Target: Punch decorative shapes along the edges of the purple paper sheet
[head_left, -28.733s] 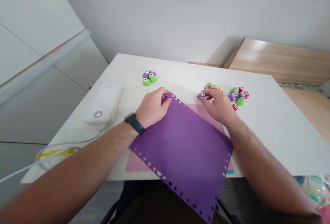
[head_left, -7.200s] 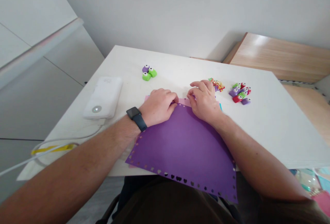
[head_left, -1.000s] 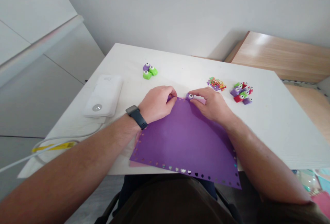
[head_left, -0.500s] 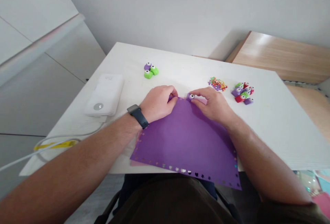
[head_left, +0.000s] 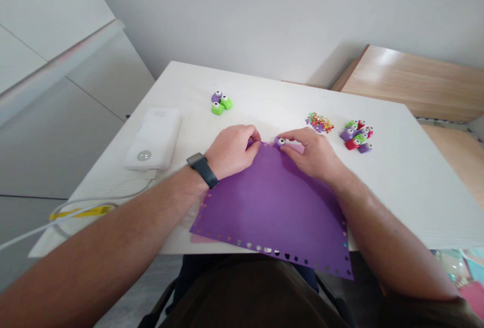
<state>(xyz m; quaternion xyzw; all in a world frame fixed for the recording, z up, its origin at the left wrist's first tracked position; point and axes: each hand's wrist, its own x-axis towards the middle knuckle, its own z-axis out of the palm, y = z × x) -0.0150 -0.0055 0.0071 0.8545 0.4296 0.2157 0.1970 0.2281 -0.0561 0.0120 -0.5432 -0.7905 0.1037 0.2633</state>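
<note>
two hands at a purple sheet [head_left: 276, 202] that overhangs the bench's near edge.
the left hand [head_left: 236, 150] is closed, thumb and fingers pinching the sheet's far edge; the right hand [head_left: 313, 150] is partly curled, thumb and forefinger gripping a purple punch [head_left: 278, 141] at that same edge, over a pink sheet [head_left: 204, 239]. three punches [head_left: 221, 104] sit toward the far left corner of the bench [head_left: 393, 187], a white power bank [head_left: 155, 136] lies near its left edge, and a pile of cut-outs [head_left: 319, 123] lies beside more punches [head_left: 354, 136] toward the right edge.
</note>
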